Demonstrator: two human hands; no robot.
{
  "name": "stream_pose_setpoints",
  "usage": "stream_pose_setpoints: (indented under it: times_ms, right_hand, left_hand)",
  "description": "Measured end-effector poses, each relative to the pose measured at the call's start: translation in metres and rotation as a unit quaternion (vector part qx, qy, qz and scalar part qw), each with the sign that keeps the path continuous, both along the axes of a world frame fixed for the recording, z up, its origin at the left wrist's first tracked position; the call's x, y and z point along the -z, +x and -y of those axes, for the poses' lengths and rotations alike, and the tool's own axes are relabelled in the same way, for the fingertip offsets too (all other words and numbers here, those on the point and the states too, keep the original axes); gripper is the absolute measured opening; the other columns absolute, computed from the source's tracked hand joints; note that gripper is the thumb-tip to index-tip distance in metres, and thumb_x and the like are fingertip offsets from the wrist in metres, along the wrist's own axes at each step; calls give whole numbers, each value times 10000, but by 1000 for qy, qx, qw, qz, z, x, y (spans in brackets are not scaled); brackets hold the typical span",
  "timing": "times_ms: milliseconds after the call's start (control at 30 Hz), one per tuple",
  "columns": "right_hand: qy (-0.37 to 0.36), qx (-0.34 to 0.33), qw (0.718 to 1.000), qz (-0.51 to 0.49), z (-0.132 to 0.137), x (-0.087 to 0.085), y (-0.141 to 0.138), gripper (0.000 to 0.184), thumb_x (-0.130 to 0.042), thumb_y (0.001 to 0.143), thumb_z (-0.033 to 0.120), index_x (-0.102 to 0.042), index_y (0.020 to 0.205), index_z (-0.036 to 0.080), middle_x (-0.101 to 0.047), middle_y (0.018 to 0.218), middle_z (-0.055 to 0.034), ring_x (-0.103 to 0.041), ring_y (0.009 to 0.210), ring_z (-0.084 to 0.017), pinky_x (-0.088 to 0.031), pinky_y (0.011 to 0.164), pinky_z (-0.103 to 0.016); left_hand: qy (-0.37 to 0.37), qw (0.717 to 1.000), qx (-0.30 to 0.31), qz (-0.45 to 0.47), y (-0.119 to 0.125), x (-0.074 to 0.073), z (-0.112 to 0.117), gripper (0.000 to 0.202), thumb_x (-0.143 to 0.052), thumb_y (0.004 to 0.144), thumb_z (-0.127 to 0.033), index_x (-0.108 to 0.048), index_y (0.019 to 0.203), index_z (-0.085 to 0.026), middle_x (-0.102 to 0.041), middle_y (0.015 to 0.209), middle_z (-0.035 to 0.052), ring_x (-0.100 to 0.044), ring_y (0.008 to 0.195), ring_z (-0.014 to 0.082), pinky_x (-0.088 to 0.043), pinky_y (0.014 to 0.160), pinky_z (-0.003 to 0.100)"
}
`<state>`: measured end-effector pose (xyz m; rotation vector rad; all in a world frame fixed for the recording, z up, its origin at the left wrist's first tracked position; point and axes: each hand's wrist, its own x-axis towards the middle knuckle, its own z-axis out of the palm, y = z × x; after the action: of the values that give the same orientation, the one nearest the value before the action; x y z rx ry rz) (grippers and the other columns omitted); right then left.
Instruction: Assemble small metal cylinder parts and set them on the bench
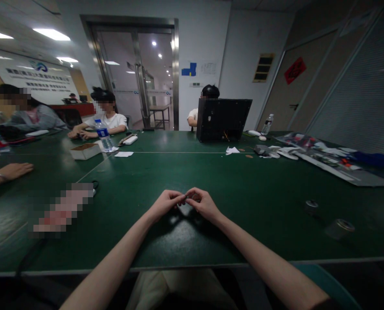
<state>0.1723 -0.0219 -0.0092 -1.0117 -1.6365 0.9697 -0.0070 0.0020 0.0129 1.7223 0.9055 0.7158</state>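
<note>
My left hand point(166, 203) and my right hand point(203, 204) meet fingertip to fingertip just above the dark green table point(243, 193), straight ahead of me. Both hands are pinched, fingers curled in. Between the fingertips sits something very small and dark; I cannot make out what it is. Both forearms stretch out from the near table edge.
Two small round metal-topped items point(312, 204) point(344, 225) lie to the right. A blurred pinkish strip point(64, 209) lies to the left, beside another person's hand point(12, 170). Farther back are a cardboard box point(85, 150), a water bottle point(104, 135), a black monitor point(223, 119), papers and seated people.
</note>
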Motion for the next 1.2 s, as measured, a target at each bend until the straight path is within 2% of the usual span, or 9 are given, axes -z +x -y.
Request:
stream_pose_setpoints:
  times_ms: [300,567,1200]
  right_hand:
    - [11,3,1000,4,1,-3,1,193,-627,758,315,-593,867,159,-610,768,-9,-503,545,-77,-358,449,-179]
    - [5,-6,1000,5,0,-3,2,226,-606,772,360,-609,881,163,-611,806,-22,-532,589,-93,-369,433,-175]
    - [-15,-12,1000,-8,1,-5,2,248,-605,780,383,-617,873,154,-602,734,-15,-464,517,-71,-352,409,-172]
  left_hand:
    - [8,1000,12,-12,-1,1,-1,446,-536,793,-528,-666,740,-105,-578,629,15,-469,567,107,-344,542,208]
    - [-1,1000,18,-16,-2,2,-2,453,-524,802,-528,-674,751,-103,-603,650,29,-476,565,108,-335,529,207]
    - [-17,999,29,3,-1,-1,1,424,-535,801,-505,-675,746,-109,-637,700,48,-500,601,118,-371,568,209]
